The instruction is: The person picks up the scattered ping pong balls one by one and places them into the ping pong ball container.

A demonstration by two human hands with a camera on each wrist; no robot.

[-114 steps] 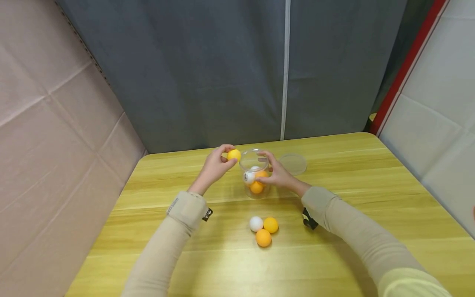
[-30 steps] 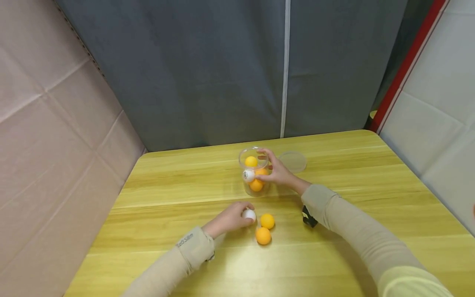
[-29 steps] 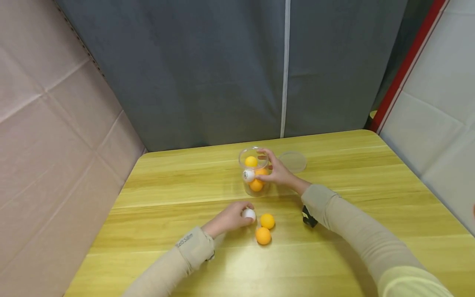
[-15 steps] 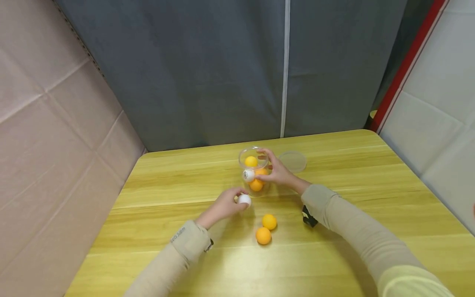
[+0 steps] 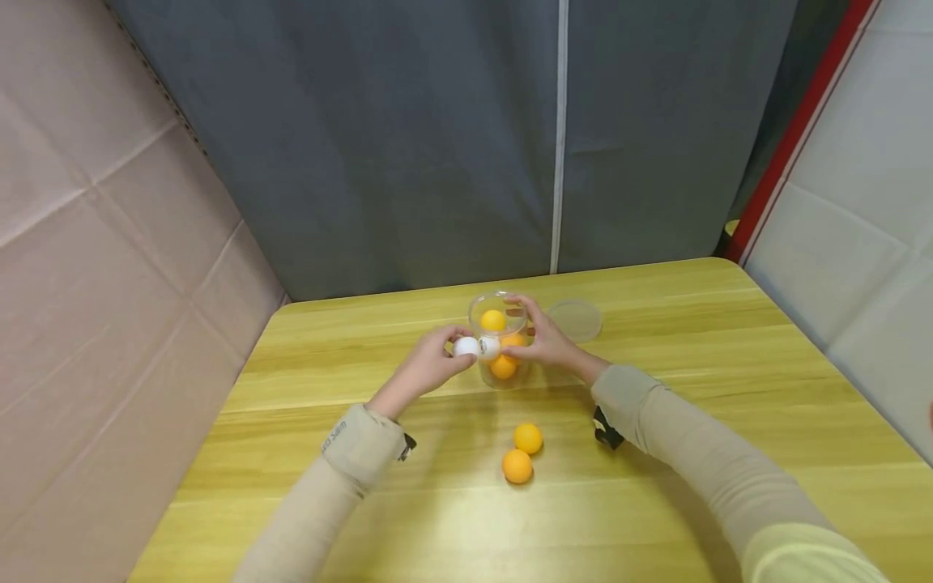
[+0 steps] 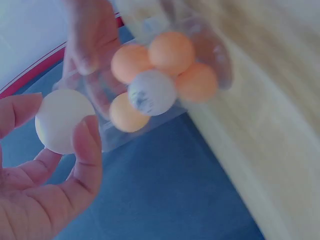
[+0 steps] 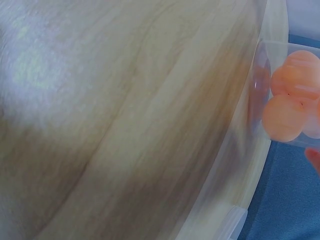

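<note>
Two hands work near the far edge of the table (image 5: 364, 518), whose top is smooth yellow wood grain. We see the left hand (image 5: 426, 368) pinching a white ball (image 5: 465, 346) between thumb and curled fingertips, held just beside the left wall of the clear jar (image 5: 499, 301); from the left wrist view the ball (image 6: 62, 120) is matte, round and plain. We see the right hand (image 5: 547, 340) wrapped around the jar's right side, fingers curved against its thin transparent plastic wall. The jar is a straight-sided cylinder, standing upright with its mouth open. Inside it we count smooth round balls packed together: a yellow ball (image 5: 492, 321) on top, a printed white ball (image 5: 488, 347) and orange ones below. A flat, round, clear lid (image 5: 576, 320) lies on the table just right of the jar. Two loose orange balls (image 5: 517, 466) rest touching, nearer the table's front edge, well apart from the jar.
</note>
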